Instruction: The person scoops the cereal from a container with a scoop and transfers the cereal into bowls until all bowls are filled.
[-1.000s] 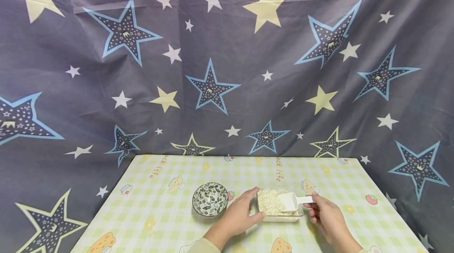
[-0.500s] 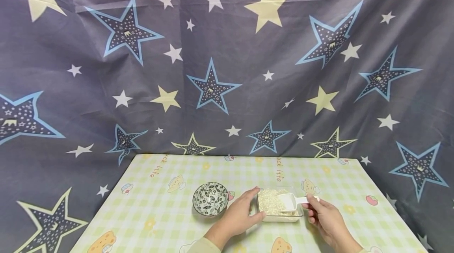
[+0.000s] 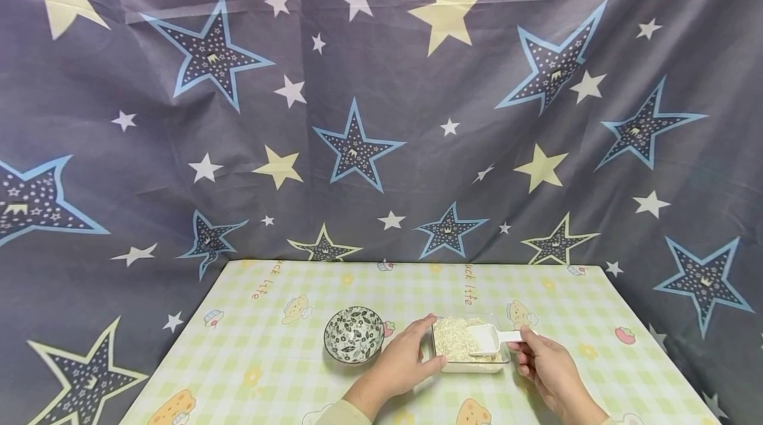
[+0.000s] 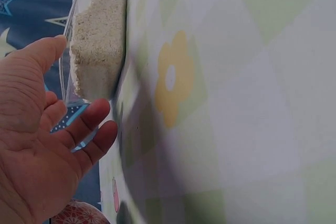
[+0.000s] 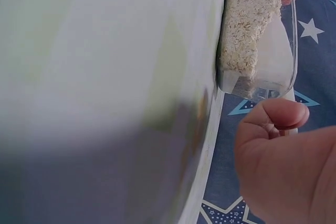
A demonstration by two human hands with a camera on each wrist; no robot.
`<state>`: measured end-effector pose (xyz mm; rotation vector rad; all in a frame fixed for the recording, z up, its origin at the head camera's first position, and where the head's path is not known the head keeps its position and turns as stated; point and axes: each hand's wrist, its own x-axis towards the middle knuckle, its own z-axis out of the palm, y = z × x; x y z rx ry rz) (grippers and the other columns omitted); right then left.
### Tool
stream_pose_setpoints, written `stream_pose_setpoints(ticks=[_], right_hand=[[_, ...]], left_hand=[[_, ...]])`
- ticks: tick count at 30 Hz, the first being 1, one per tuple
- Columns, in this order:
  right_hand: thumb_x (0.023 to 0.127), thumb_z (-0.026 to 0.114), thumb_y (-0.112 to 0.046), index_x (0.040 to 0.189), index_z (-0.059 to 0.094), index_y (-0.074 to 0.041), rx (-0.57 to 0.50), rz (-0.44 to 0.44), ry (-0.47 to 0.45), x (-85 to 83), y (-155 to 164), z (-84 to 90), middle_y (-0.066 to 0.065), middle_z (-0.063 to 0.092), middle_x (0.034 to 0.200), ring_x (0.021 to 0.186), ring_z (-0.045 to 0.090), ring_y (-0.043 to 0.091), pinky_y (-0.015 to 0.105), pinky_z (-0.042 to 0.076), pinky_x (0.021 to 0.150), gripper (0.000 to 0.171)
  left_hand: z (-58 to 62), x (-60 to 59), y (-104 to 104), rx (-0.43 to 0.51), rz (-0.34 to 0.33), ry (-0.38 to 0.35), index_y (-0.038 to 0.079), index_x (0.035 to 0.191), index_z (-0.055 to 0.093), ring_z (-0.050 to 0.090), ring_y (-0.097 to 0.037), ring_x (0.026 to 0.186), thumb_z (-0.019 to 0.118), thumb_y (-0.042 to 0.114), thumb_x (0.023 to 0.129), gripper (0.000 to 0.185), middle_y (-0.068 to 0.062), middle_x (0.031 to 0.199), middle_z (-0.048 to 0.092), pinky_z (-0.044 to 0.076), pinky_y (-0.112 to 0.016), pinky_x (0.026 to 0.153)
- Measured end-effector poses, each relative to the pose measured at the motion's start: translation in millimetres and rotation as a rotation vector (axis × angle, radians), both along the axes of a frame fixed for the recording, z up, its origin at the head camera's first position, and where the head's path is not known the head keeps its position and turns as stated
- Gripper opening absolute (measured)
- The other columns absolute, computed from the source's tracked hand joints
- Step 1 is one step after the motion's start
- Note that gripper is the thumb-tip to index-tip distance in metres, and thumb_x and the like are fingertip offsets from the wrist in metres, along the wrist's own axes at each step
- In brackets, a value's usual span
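The clear container (image 3: 470, 348) of grain is seated near the table's (image 3: 286, 372) front edge, gripped at its left wall by the left hand (image 3: 401, 364). The white scoop's (image 3: 490, 338) handle is pinched by the right hand (image 3: 547, 364). A patterned bowl (image 3: 354, 334) stands just left; bare cloth lies beyond.

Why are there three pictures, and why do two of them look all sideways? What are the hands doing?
One person wears three cameras. The big picture comes from a camera on the head, looking down at a table with a checked cloth. The two tilted pictures come from cameras strapped to each wrist, so they see things very close and turned.

On the table stands a patterned bowl and, beside it, a clear box of pale grains. The left hand rests against the box's side, fingers and thumb around its edge. The right hand pinches the handle of a white scoop, which lies in the grains. Behind hangs a dark curtain with stars.
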<state>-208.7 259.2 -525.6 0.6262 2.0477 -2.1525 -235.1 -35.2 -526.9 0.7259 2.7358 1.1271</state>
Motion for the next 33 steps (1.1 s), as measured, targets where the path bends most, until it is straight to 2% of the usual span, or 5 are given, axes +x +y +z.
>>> stream_pose_setpoints(ticks=[6, 14, 19, 26, 33], right_hand=[[0.117, 0.040, -0.034, 0.109, 0.070, -0.002, -0.028, 0.007, -0.007, -0.6, 1, -0.5, -0.004, 0.065, 0.078, 0.064, 0.052, 0.005, 0.019, 0.050, 0.056, 0.045], [0.117, 0.042, -0.033, 0.112, 0.067, -0.008, -0.151, -0.007, -0.006, -0.8, 4, -2.0, -0.005, 0.071, 0.082, 0.065, 0.054, 0.002, 0.016, 0.050, 0.057, 0.035], [0.118, 0.040, -0.032, 0.105, 0.068, -0.011, -0.307, -0.008, -0.023, -1.2, 7, -2.0, -0.004, 0.073, 0.084, 0.067, 0.054, -0.001, 0.015, 0.049, 0.058, 0.037], [0.118, 0.033, -0.032, 0.099, 0.067, -0.011, -0.622, 0.057, 0.000, -1.5, 16, 1.3, -0.005, 0.072, 0.086, 0.069, 0.051, -0.003, 0.013, 0.045, 0.060, 0.044], [0.118, 0.031, -0.031, 0.100, 0.065, -0.010, -0.702, 0.104, 0.039, -0.7, 15, 4.4, -0.005, 0.070, 0.089, 0.070, 0.047, 0.000, 0.015, 0.043, 0.063, 0.043]], left_hand=[[-1.6, -1.1, 0, -0.001, 0.003, 0.003, 0.018, 0.164, 0.043, 0.052, 0.004, 0.072, 0.077, 0.046, 0.095, 0.082, -0.006, 0.167, 0.048, 0.055, -0.024, 0.079], [-0.7, -0.6, 0, 0.010, 0.003, 0.004, 0.018, 0.164, 0.043, 0.052, 0.004, 0.072, 0.078, 0.045, 0.095, 0.082, -0.006, 0.168, 0.048, 0.053, -0.022, 0.076], [-0.7, 0.3, 0, 0.020, 0.002, -0.006, 0.019, 0.164, 0.043, 0.052, 0.003, 0.071, 0.078, 0.045, 0.095, 0.082, -0.006, 0.168, 0.048, 0.052, -0.021, 0.072], [-2.8, 0.0, 0, 0.012, -0.002, 0.023, 0.017, 0.165, 0.042, 0.052, 0.005, 0.071, 0.077, 0.046, 0.095, 0.083, -0.007, 0.169, 0.046, 0.055, -0.023, 0.079], [-3.4, 0.6, 0, 0.007, -0.007, 0.020, 0.016, 0.165, 0.042, 0.052, 0.004, 0.071, 0.076, 0.046, 0.097, 0.082, -0.007, 0.171, 0.043, 0.056, -0.025, 0.082]])
